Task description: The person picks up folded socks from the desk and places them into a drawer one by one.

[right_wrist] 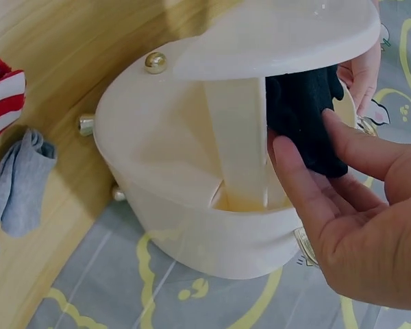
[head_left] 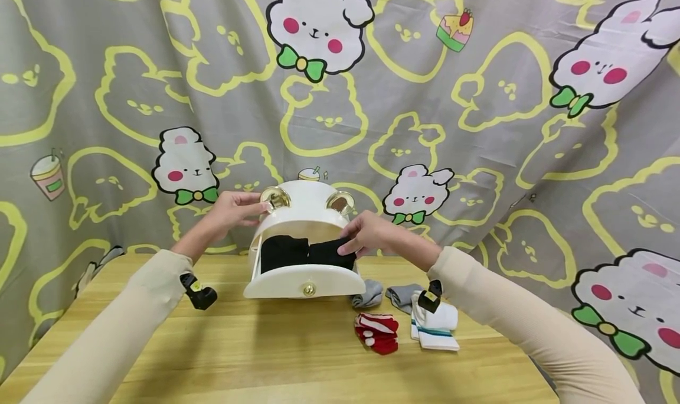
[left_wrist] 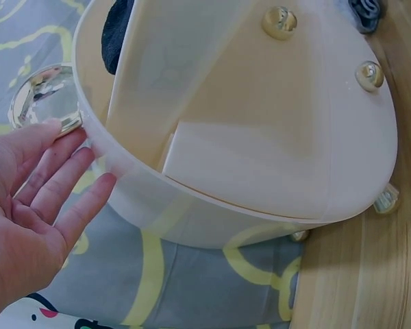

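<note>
A white rounded drawer box (head_left: 308,200) with two gold ear-shaped rings stands on the table, its upper drawer (head_left: 281,281) pulled out. Two black folded socks (head_left: 284,254) lie side by side in that drawer. My left hand (head_left: 232,212) holds the rim of the left gold ear (left_wrist: 46,96) between thumb and index finger, the other fingers spread apart. With thumb and fingers, my right hand (head_left: 373,233) pinches the right-hand black sock (right_wrist: 305,116) at the drawer's right end. The lower drawer front (left_wrist: 260,171) looks closed.
Right of the box lie two grey folded socks (head_left: 368,295), a red and white pair (head_left: 377,333) and a white pair with teal stripes (head_left: 437,327). A patterned curtain (head_left: 329,108) hangs behind the wooden table (head_left: 223,345).
</note>
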A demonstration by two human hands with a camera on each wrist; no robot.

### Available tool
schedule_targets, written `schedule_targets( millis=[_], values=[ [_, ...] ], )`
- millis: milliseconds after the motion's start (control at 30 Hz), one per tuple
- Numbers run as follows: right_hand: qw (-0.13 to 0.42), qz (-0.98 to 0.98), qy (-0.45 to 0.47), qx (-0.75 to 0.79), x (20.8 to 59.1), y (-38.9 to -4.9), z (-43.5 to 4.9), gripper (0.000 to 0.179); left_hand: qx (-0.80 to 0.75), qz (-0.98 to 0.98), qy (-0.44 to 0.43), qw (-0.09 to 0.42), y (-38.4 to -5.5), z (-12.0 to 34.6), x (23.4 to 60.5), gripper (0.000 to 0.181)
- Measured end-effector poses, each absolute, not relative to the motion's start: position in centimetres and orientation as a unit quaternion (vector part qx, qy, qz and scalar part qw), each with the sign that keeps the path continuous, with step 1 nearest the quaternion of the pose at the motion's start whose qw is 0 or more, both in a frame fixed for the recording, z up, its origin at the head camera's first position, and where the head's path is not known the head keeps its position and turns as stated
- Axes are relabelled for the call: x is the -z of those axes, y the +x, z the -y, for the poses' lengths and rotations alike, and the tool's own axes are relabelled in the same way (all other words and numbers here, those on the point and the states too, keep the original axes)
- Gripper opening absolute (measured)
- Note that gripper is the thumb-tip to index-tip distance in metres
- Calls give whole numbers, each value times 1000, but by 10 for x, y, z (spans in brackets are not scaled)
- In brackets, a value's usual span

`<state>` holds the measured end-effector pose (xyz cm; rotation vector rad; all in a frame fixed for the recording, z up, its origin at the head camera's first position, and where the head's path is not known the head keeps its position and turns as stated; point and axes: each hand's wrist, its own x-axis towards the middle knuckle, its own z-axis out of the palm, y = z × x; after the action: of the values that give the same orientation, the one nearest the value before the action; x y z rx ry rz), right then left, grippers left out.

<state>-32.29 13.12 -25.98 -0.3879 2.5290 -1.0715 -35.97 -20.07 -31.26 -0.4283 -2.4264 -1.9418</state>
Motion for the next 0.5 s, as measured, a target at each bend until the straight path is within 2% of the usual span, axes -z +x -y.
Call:
schedule_targets(
  millis=[267,500],
  values=[
    [144,-914,-141,351,261,-323,-130,25,614,778,-133,6,-359,200,313,52],
    [146,-918,-151,337,259,-320,-128,18,611,780,-132,7,-359,201,312,51]
  ],
)
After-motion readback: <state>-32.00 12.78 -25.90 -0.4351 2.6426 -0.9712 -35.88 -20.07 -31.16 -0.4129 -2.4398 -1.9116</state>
